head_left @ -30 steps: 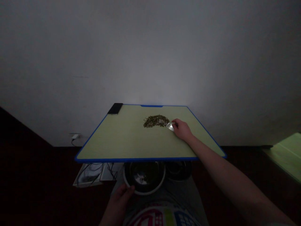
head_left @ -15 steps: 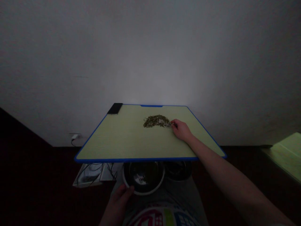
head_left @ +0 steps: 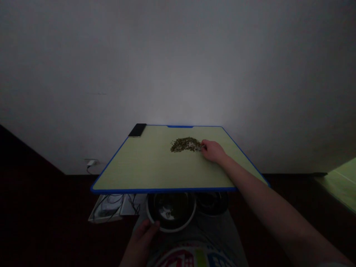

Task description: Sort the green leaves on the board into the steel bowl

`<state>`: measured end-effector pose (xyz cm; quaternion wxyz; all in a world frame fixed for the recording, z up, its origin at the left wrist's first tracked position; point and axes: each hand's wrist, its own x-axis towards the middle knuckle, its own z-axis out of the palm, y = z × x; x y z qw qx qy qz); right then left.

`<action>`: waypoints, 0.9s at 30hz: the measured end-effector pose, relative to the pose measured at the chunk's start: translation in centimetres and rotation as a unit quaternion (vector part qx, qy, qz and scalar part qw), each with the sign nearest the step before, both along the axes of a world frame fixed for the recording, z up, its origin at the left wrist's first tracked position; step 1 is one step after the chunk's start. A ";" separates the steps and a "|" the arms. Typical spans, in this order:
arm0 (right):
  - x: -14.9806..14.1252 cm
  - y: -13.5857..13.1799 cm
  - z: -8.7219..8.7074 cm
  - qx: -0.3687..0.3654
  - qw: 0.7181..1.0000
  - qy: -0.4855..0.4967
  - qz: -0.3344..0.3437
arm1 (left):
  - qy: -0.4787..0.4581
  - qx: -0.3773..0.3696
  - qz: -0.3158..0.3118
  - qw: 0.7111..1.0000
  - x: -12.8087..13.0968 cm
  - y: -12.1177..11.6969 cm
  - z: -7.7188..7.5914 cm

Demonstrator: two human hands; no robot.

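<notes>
As right hand (head_left: pixel 213 151) flanks pile (head_left: pixel 180 144), blue table edge (head_left: pixel 110 163) leftward, well apart.

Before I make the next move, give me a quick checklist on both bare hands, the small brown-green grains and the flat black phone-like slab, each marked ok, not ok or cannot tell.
1. Left hand on the round dark bowl with a pale rim: ok, thumb over the rim.
2. Right hand at the small brown-green grains: ok, at their right end.
3. Full outline of the small pale piece at the right fingertips: cannot tell, mostly covered by the hand.
4. Grains gathered tightly: not ok, loosely spread on the pale yellow board with blue edging.
5. Flat black phone-like slab apart from the grains: ok, at the board's far left corner.
</notes>
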<state>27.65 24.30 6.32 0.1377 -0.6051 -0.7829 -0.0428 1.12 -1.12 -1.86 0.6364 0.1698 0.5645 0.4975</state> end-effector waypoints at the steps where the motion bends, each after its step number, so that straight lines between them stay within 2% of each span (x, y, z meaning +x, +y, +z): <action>1: -0.2 0.0 0.0 0.003 1.000 -0.001 -0.005 | -0.007 -0.002 -0.006 1.000 -0.1 0.0 0.0; 7: -1.1 -0.7 -0.7 0.030 0.998 0.014 -0.054 | -0.045 0.001 -0.019 0.999 -0.3 -0.1 0.3; 11: -1.1 -1.0 -1.0 0.032 0.998 0.022 -0.054 | -0.014 0.001 -0.001 1.000 -0.3 -0.1 0.3; 17: -0.3 -0.6 -1.3 0.028 0.997 0.050 -0.059 | -0.051 -0.010 0.008 0.999 0.0 0.1 -0.2; 27: 0.1 -0.1 -1.6 0.025 0.995 0.078 -0.052 | -0.041 -0.003 0.003 0.999 0.2 0.0 0.4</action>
